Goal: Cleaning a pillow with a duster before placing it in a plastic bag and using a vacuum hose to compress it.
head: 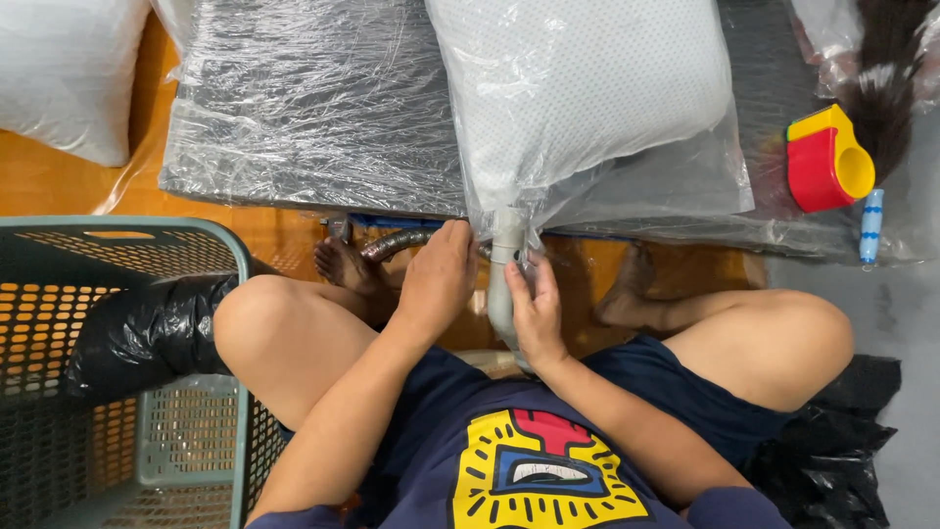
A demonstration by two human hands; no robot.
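Fingers of both hands, left hand (438,279) and right hand (535,312), grip upright grey nozzle (502,284) pointing into bagged pillow (587,98).

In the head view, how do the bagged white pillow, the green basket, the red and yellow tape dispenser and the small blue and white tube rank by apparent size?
1. bagged white pillow
2. green basket, partly cut off and nearer the camera, so its place is unsure
3. red and yellow tape dispenser
4. small blue and white tube

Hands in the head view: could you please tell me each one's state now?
Left hand: closed on the clear plastic bag's neck.
Right hand: gripping the grey plastic nozzle.
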